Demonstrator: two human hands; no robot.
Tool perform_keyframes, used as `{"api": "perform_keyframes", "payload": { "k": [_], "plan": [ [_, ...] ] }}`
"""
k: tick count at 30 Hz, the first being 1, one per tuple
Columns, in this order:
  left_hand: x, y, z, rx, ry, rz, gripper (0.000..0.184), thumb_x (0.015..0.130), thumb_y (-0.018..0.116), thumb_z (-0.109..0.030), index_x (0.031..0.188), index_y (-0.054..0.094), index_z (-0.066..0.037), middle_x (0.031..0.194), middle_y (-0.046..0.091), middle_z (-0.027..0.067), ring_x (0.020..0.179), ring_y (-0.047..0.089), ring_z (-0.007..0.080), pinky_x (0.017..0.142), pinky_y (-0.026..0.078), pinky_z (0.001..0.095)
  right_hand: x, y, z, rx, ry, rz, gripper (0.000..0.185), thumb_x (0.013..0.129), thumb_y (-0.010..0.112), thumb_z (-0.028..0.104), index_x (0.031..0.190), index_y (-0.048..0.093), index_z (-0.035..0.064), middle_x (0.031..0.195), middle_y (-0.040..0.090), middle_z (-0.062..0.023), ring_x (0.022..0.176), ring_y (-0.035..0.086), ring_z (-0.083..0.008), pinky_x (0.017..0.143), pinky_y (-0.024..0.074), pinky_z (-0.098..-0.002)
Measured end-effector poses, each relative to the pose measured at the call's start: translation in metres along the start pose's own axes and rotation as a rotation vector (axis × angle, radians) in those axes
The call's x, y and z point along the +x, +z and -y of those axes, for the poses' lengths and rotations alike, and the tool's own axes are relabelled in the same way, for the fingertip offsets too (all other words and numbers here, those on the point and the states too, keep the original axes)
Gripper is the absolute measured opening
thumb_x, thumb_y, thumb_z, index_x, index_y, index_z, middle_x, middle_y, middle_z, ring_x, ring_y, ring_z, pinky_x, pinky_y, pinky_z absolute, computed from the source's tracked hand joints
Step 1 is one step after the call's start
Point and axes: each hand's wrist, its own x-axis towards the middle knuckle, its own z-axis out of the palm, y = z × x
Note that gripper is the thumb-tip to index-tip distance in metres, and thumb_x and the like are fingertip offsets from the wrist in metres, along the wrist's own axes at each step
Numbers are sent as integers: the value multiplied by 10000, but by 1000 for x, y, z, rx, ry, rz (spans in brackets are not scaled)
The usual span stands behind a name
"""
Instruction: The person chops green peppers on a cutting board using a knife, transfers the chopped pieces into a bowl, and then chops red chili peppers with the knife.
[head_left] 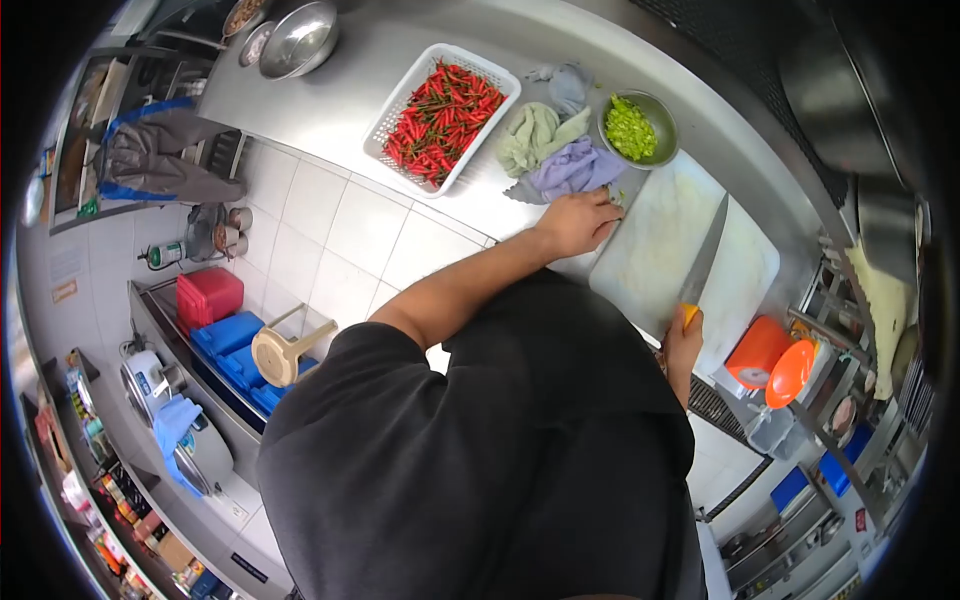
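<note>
My right hand (pixel 684 345) is wrapped round the yellow handle of a large kitchen knife (pixel 708 255). The blade lies over a white cutting board (pixel 655 225) and points away from me. At the board's left edge, my left hand (pixel 580 222) has its fingers curled together; whether they hold anything is hard to see. A few small green bits (pixel 616 194) show by its fingertips. Just beyond that hand lie a crumpled purple cloth (pixel 578 168) and a pale green cloth (pixel 535 138). Chopped green vegetable (pixel 630 128) fills part of a metal bowl (pixel 673 135) at the board's far corner.
A white plastic basket (pixel 375 140) of red chillies stands left of the cloths on the steel counter (pixel 350 50). Metal bowls (pixel 300 40) sit at the far left. An orange scale (pixel 757 352) is right of the board. Behind me are a stool (pixel 275 355) and bins (pixel 210 297).
</note>
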Motion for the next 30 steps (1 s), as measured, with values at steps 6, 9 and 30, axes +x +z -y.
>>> {"api": "perform_keyframes", "payload": {
  "k": [6,9,30],
  "plan": [
    [-18,-81,58,141,-260,-618,219,843,704,-75,1057,721,-114,1007,702,107,904,701,321,782,575,424,10,6,-12,-89,24,-6,419,1059,544,393,1226,530,8,996,704,-328,959,681,-527,787,527,-550],
    [-37,-155,110,240,-604,-731,150,899,699,-146,1032,747,-97,952,747,125,867,731,321,781,579,422,3,8,-5,-96,26,-23,430,1057,542,393,1246,521,7,1009,704,-331,972,672,-542,794,527,-554],
    [-49,-206,203,-171,-1272,-639,323,854,783,-382,993,815,-91,868,785,115,811,753,242,820,580,365,4,-4,6,-118,22,21,402,1061,541,379,1220,532,10,1003,699,-332,955,676,-535,789,530,-552]
  ]
}}
